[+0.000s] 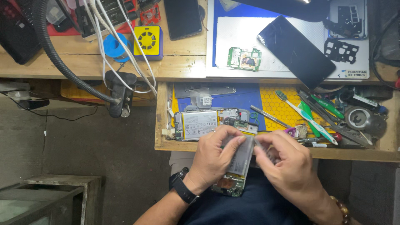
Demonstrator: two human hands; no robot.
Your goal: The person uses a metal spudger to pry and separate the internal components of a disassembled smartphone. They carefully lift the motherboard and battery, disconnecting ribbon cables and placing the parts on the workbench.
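left hand (214,154): we've got it wrapped around the opened phone (238,160), thumb lying across its battery.
right hand (283,164): fingertips pinched on the phone's right edge; we can't tell if there's a tiny tool in there.
phone spot: held over our lap, just below the open drawer (163,125).
drawer: another opened phone (198,124), a toothbrush (306,116), screwdrivers.
counter (83,62): green circuit board (244,58), dark screen panel (296,52), yellow box (147,40).

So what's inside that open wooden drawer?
The drawer holds an opened phone, a toothbrush, tweezers and other tools on blue and yellow mats. The hands cover its front middle.
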